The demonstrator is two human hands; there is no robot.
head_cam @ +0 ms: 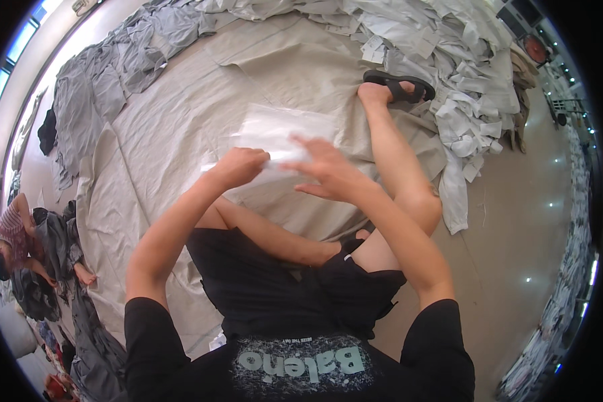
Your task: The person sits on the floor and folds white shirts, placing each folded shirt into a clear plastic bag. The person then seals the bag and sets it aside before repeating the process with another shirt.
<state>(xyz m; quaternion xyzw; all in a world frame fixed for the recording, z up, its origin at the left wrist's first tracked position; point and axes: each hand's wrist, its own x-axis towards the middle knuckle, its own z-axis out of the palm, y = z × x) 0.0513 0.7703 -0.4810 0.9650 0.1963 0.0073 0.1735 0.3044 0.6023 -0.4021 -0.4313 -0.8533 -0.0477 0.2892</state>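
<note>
Clear, shiny plastic film [269,123], perhaps flat bags, lies over the beige cloth in front of me. My left hand [243,163] is closed on the near edge of this plastic, with a pale bit showing past the fingertips. Just to the right, my right hand [326,168] hangs over the film, blurred, its fingers spread and nothing visible in them. Whether the right fingertips touch the plastic cannot be made out. Beneath everything spreads the wrinkled beige cloth [166,120], between and beyond my legs.
White garments [462,60] with paper tags are heaped at the far right, against my sandalled foot [402,88]. Grey garments [90,80] lie along the far left. Another person [17,231] sits at the left among dark clothes. A fan [535,49] stands at the upper right.
</note>
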